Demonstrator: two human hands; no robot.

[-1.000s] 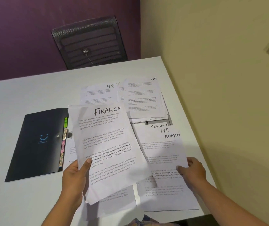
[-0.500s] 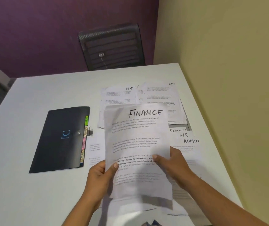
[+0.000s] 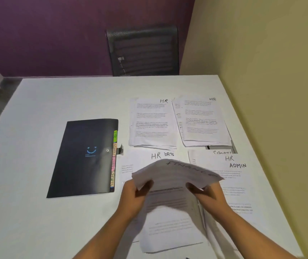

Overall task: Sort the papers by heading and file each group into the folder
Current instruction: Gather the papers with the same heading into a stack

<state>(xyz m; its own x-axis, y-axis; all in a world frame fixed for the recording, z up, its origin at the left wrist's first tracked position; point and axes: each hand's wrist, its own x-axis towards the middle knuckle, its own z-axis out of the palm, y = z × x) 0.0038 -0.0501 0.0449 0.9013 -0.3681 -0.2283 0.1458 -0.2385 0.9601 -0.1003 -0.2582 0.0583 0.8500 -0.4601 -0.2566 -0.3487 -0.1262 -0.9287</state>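
Both sides of the FINANCE sheet [image 3: 175, 174] are clamped: your left hand [image 3: 132, 195] pinches its left edge, your right hand [image 3: 211, 197] its right, and its top half curls over. It hangs above loose papers [image 3: 237, 184] on the table [image 3: 37, 184]. Your folder [image 3: 86, 157] lies closed to the left, apart from it. HR stacks [image 3: 152, 124] lie beyond.

an office or small meeting room: a white tabletop [image 3: 56, 101] against a beige wall [image 3: 261, 53] on the right, a black mesh-backed office chair [image 3: 143, 51] at its far edge before a purple wall [image 3: 56, 34], a black tabbed file folder [image 3: 86, 157], and printed paper stacks [image 3: 151, 124] headed hr, admin, finance.
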